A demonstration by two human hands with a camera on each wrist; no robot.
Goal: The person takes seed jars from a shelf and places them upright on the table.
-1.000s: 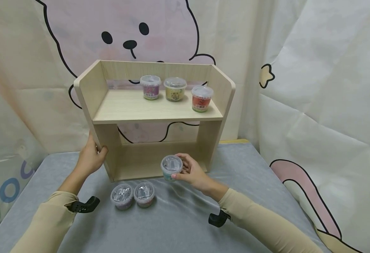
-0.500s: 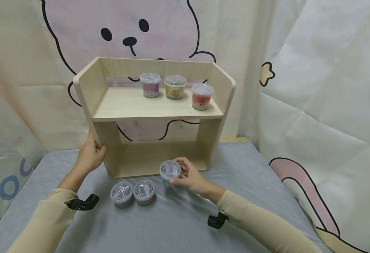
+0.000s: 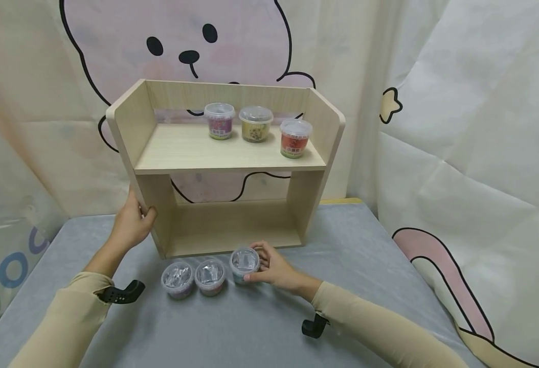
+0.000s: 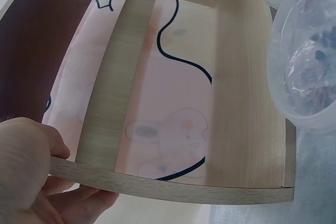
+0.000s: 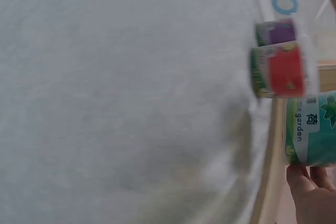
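Note:
My left hand [image 3: 132, 225] grips the side panel of a small wooden shelf [image 3: 228, 162]. In the left wrist view the thumb of that hand [image 4: 26, 166] lies on one face of the panel edge [image 4: 173, 191] and the fingers on the other. Below the shelf front, my right hand [image 3: 276, 270] holds a lidded plastic cup [image 3: 245, 260] by its side; its teal label [image 5: 315, 137] shows in the right wrist view. Two more lidded cups, one purplish [image 3: 177, 280] and one reddish [image 3: 210, 277], stand on the cloth just left of it.
On the shelf's upper board stand a purple cup [image 3: 220, 121], a yellow cup [image 3: 256, 124] and a red cup [image 3: 295, 138]. Grey cloth [image 3: 232, 332] covers the table. Printed curtains [image 3: 472, 128] hang behind and at the sides.
My right hand has brought the teal cup down and a little left, closer to the two cups on the cloth. The left hand keeps its grip on the shelf.

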